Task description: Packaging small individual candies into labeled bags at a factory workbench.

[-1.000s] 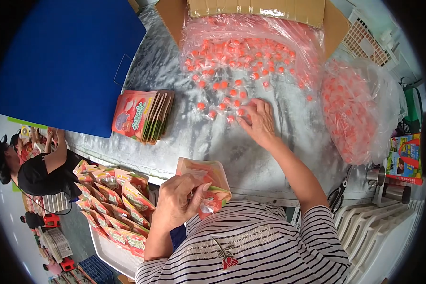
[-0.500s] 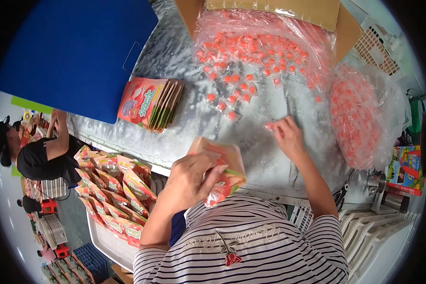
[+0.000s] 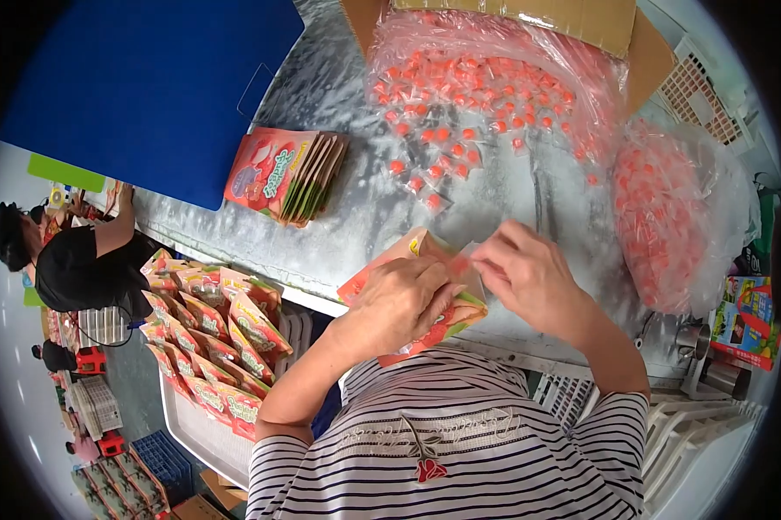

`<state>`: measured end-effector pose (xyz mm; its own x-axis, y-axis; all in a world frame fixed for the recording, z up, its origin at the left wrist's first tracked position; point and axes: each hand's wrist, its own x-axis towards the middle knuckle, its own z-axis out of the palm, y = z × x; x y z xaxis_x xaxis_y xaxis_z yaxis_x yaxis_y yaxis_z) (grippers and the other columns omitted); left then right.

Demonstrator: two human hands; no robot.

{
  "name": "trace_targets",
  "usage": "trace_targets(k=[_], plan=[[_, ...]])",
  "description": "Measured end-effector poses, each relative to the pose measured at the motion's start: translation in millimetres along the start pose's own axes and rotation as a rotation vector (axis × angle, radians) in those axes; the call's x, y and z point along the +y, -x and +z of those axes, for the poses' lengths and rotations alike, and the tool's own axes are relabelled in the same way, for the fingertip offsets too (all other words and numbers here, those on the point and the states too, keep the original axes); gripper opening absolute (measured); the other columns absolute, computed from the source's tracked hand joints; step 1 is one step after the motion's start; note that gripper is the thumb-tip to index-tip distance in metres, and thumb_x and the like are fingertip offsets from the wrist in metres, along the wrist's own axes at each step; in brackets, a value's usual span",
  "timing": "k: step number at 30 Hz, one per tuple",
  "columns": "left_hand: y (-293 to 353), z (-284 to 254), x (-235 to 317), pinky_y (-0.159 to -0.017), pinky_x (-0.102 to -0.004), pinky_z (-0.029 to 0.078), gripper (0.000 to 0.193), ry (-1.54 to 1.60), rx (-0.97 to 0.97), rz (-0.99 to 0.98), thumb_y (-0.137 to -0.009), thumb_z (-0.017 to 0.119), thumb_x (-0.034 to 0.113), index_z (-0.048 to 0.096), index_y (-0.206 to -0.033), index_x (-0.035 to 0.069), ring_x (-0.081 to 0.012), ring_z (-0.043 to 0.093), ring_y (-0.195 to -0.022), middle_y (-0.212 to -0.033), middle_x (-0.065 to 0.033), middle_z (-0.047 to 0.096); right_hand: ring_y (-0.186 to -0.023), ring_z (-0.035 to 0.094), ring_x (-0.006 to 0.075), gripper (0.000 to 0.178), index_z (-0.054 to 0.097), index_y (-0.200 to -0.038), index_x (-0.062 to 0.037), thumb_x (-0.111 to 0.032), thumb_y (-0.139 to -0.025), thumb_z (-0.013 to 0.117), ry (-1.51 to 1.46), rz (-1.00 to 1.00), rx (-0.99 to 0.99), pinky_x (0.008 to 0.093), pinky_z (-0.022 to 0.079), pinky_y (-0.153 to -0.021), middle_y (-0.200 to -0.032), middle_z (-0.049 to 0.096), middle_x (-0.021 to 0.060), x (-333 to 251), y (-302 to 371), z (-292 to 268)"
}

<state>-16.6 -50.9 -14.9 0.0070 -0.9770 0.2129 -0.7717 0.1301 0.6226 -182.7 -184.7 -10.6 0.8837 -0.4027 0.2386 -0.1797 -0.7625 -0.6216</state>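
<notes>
My left hand (image 3: 395, 303) is closed around a red and peach candy pouch (image 3: 434, 334), held tilted in front of my striped shirt. At the pouch's mouth, the fingers of my right hand (image 3: 525, 273) are pinched together. A bit of clear wrapper (image 3: 468, 257) shows by those fingertips; the candy itself is mostly hidden. Ahead on the table lie loose red candies in clear wrappers (image 3: 434, 201), spilling from a pink plastic liner (image 3: 494, 39) in a cardboard box (image 3: 572, 22). A stack of flat pouches (image 3: 273, 173) lies to the left.
A white tray (image 3: 187, 425) of filled pouches (image 3: 208, 347) is at the lower left. A clear bag of candies (image 3: 659, 217) stands at the right. A blue panel (image 3: 148, 95) covers the far left. A person in black (image 3: 87, 264) works beyond it.
My right hand has moved left from the table, with a wrapped candy, to the pouch's mouth. My left hand has shifted right with the pouch and turned it. The view has shifted slightly.
</notes>
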Motion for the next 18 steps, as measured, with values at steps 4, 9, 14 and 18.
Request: trace_targets(k=[4, 9, 14, 18], plan=[[3, 0, 1, -0.058, -0.0414, 0.047, 0.017, 0.029, 0.032, 0.063, -0.085, 0.066, 0.012, 0.056, -0.079, 0.0, -0.0344, 0.058, -0.063, -0.07, -0.0159, 0.057, -0.074, 0.06, 0.0105, 0.009, 0.06, -0.093, -0.0006, -0.001, -0.085, 0.065, -0.309, 0.113, -0.015, 0.026, 0.051, -0.064, -0.09, 0.058, 0.0038, -12, -8, -1], [1, -9, 17, -0.06, -0.0415, 0.047, 0.015, 0.073, 0.1, 0.166, -0.085, 0.065, 0.01, 0.056, -0.08, -0.001, -0.0333, 0.058, -0.067, -0.076, -0.0152, 0.057, -0.08, 0.055, 0.0032, 0.018, 0.05, -0.108, -0.0007, -0.005, -0.093, 0.058, -0.974, 0.389, 0.094, 0.0188, 0.047, -0.071, -0.092, 0.059, 0.0012, -24, -23, 12], [8, -2, 9, -0.06, -0.0413, 0.047, 0.015, 0.068, 0.172, 0.162, -0.084, 0.066, 0.009, 0.056, -0.08, -0.001, -0.0329, 0.057, -0.066, -0.075, -0.0137, 0.055, -0.099, 0.054, 0.0133, 0.033, 0.048, -0.116, -0.0001, -0.029, -0.104, 0.036, -0.676, 0.286, 0.022, 0.0305, 0.045, -0.088, -0.103, 0.058, 0.0083, -36, -17, 13], [12, 0, 7, -0.059, -0.0406, 0.047, 0.014, 0.109, 0.21, 0.112, -0.084, 0.067, 0.008, 0.056, -0.08, -0.002, -0.0327, 0.056, -0.064, -0.072, -0.0131, 0.054, -0.092, 0.055, 0.0142, 0.032, 0.051, -0.112, 0.0014, -0.025, -0.104, 0.036, -0.733, 0.32, -0.006, 0.0315, 0.046, -0.084, -0.102, 0.059, 0.0081, -35, -19, 9]])
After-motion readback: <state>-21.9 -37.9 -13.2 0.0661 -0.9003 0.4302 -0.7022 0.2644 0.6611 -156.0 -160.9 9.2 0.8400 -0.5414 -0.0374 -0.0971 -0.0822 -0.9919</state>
